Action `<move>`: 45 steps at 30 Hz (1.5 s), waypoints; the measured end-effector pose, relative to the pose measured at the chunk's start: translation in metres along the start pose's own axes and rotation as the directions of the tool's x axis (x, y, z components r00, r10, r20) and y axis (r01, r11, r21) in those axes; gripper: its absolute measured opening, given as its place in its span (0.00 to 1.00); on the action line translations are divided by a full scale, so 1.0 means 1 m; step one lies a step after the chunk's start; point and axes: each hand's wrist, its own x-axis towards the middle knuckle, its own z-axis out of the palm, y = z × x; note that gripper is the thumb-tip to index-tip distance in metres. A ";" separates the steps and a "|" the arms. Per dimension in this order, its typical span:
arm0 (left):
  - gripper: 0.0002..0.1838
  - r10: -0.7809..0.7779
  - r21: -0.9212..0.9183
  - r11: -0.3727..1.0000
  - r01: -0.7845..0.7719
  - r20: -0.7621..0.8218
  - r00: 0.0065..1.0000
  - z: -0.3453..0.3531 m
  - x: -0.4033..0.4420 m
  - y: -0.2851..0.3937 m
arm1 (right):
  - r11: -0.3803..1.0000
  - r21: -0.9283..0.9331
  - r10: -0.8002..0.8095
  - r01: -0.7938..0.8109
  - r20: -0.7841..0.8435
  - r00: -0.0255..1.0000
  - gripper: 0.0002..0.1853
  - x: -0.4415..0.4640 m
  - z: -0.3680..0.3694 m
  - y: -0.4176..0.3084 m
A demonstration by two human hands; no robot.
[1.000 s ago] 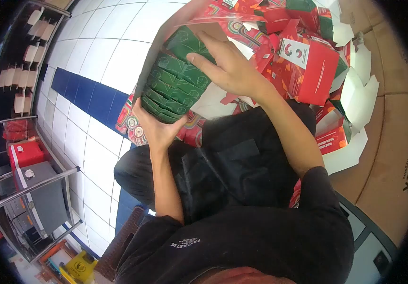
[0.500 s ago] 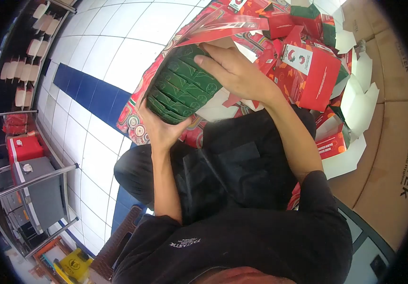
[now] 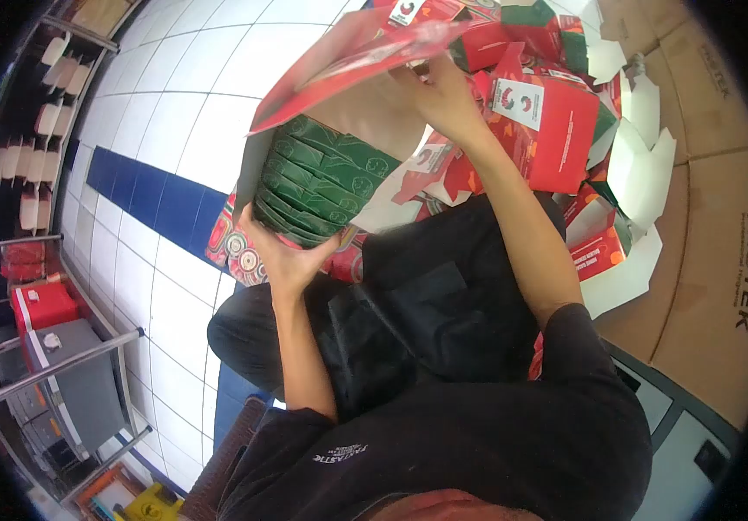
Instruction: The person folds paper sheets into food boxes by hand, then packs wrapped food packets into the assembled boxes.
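A stack of nested cardboard boxes with green patterned flaps [image 3: 322, 174] lies tilted over my lap. My left hand [image 3: 291, 265] grips its near lower edge, thumb on one side and fingers on the other. A red cardboard box [image 3: 304, 82] rises at the top of the stack, with its pale inner side partly showing. On its far right part my right hand [image 3: 443, 100] is closed, its fingertips partly hidden by the card. Beneath the stack is a colourful patterned cloth [image 3: 237, 247].
Several loose red, green and white boxes [image 3: 556, 139] pile up on the right. Brown cartons [image 3: 704, 252] stand beyond them. At left is a metal rack [image 3: 70, 373] with grey and red bins, over white tiles with a blue stripe [image 3: 157, 191].
My right hand has moved up and away from the green flaps, raising the red box. The red panel now stands higher and more opened. My left hand keeps its grip on the stack.
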 end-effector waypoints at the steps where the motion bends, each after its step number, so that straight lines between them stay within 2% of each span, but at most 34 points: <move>1: 0.69 -0.003 0.006 1.000 0.002 0.016 1.000 -0.001 0.000 0.002 | 0.996 0.088 0.018 -0.027 0.100 0.995 0.23 -0.003 -0.004 -0.001; 2: 0.70 0.033 0.045 0.998 -0.034 0.024 0.999 -0.002 0.001 0.005 | 0.983 0.173 0.027 -0.063 0.202 0.979 0.22 -0.005 -0.007 -0.001; 3: 0.70 0.036 0.039 0.999 -0.037 0.026 0.999 -0.003 0.000 0.005 | 0.984 0.169 0.027 -0.061 0.199 0.980 0.22 -0.002 -0.007 0.001; 5: 0.71 -0.042 -0.040 0.998 0.044 0.050 0.998 -0.005 -0.002 0.004 | 0.966 0.199 0.104 -0.165 0.286 0.953 0.22 0.006 -0.004 0.007; 9: 0.72 -0.077 -0.041 0.996 0.080 0.081 0.994 -0.006 -0.002 0.000 | 0.965 0.255 0.004 -0.054 0.195 0.981 0.21 0.003 -0.001 0.009; 11: 0.74 -0.048 -0.073 0.996 0.049 0.008 0.999 -0.005 -0.002 -0.003 | 0.938 0.215 0.188 -0.271 0.340 0.921 0.21 0.002 -0.005 -0.003; 14: 0.72 0.016 -0.045 0.999 -0.016 -0.004 1.000 -0.009 -0.004 -0.002 | 0.919 0.319 0.115 -0.231 0.344 0.932 0.21 -0.003 0.006 0.006; 20: 0.71 -0.029 -0.071 0.997 0.029 0.006 1.000 -0.007 -0.006 0.003 | 0.937 0.166 0.192 -0.308 0.490 0.850 0.22 -0.001 -0.006 -0.003; 24: 0.70 -0.004 -0.026 1.000 0.005 0.037 0.999 -0.008 -0.001 0.008 | 0.955 0.033 0.240 -0.295 0.495 0.835 0.23 0.000 -0.008 -0.010; 26: 0.68 -0.031 -0.050 0.998 0.033 0.037 0.999 -0.008 -0.001 0.005 | 0.928 0.279 0.138 -0.247 0.361 0.922 0.23 -0.007 0.006 0.009; 29: 0.68 -0.031 -0.041 0.999 0.031 0.010 0.999 -0.009 -0.001 0.002 | 0.876 0.388 0.177 -0.286 0.293 0.940 0.23 -0.015 0.007 -0.008; 33: 0.69 -0.027 0.011 1.000 0.027 -0.011 1.000 -0.013 -0.005 -0.001 | 0.916 0.286 0.186 -0.283 0.324 0.928 0.22 -0.018 0.010 0.002; 36: 0.70 -0.036 0.029 0.999 0.036 -0.021 0.999 -0.014 -0.008 -0.003 | 0.899 0.403 0.081 -0.171 0.230 0.970 0.22 -0.016 0.007 -0.009; 38: 0.71 -0.048 0.024 0.999 0.049 -0.010 0.999 -0.013 -0.009 -0.005 | 0.924 0.237 0.178 -0.300 0.428 0.886 0.22 -0.006 0.005 -0.002; 39: 0.71 -0.048 0.025 0.999 0.048 -0.009 0.999 -0.013 -0.009 -0.005 | 0.924 0.238 0.178 -0.300 0.427 0.886 0.22 -0.008 0.005 -0.001; 42: 0.71 -0.059 0.034 0.998 0.059 0.011 0.998 -0.011 -0.009 -0.003 | 0.941 0.316 0.018 -0.120 0.306 0.952 0.23 -0.012 0.001 0.003; 44: 0.70 -0.081 -0.053 0.995 0.083 0.030 0.996 -0.011 -0.008 0.004 | 0.931 0.086 0.237 -0.355 0.598 0.766 0.23 0.005 -0.012 -0.005; 45: 0.70 -0.080 -0.052 0.995 0.082 0.032 0.996 -0.011 -0.008 0.001 | 0.930 0.087 0.237 -0.356 0.597 0.766 0.23 0.006 -0.014 -0.002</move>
